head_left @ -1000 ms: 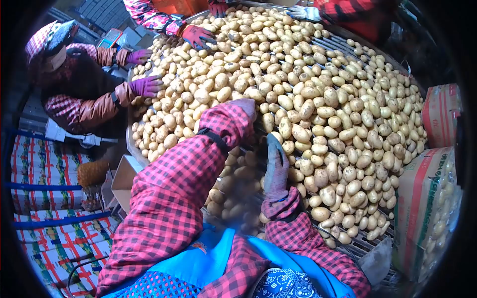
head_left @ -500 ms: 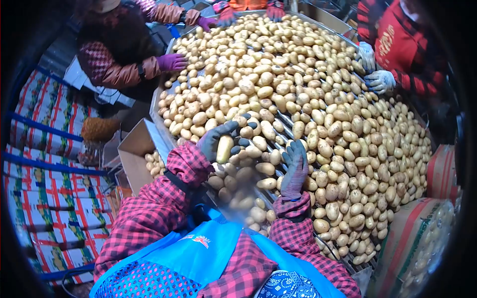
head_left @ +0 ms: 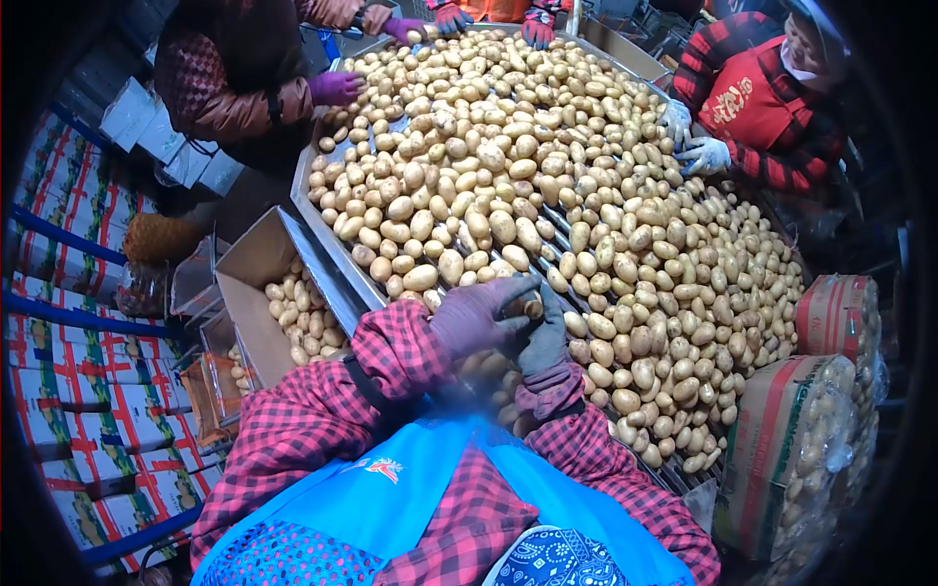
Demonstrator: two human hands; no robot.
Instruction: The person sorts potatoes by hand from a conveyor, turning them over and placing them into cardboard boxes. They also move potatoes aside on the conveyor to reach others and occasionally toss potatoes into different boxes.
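In the middle of the head view, my left hand (head_left: 484, 314), in a purple-and-grey glove, bends its fingers round a potato (head_left: 532, 309). My right hand (head_left: 547, 337), also gloved, is cupped against the other side of that potato, so the two hands meet around it. Beneath and beyond them, a broad heap of potatoes (head_left: 469, 156) covers a metal-edged sorting table (head_left: 337, 256). Dark bars of the table show between the potatoes just past my fingers. A blurred patch hides some potatoes below my hands.
Left of the table stands an open cardboard box (head_left: 249, 308) with potatoes in it. Stacked printed cartons (head_left: 107, 391) line the far left. Potato sacks (head_left: 782, 439) stand at right. Co-workers' purple gloves (head_left: 335, 88), red gloves (head_left: 537, 32) and white gloves (head_left: 703, 156) rest on the heap.
My left hand, which held a long potato apart from the right, has moved right and down and turned over. My right hand has shifted slightly left, and both now meet around a potato.
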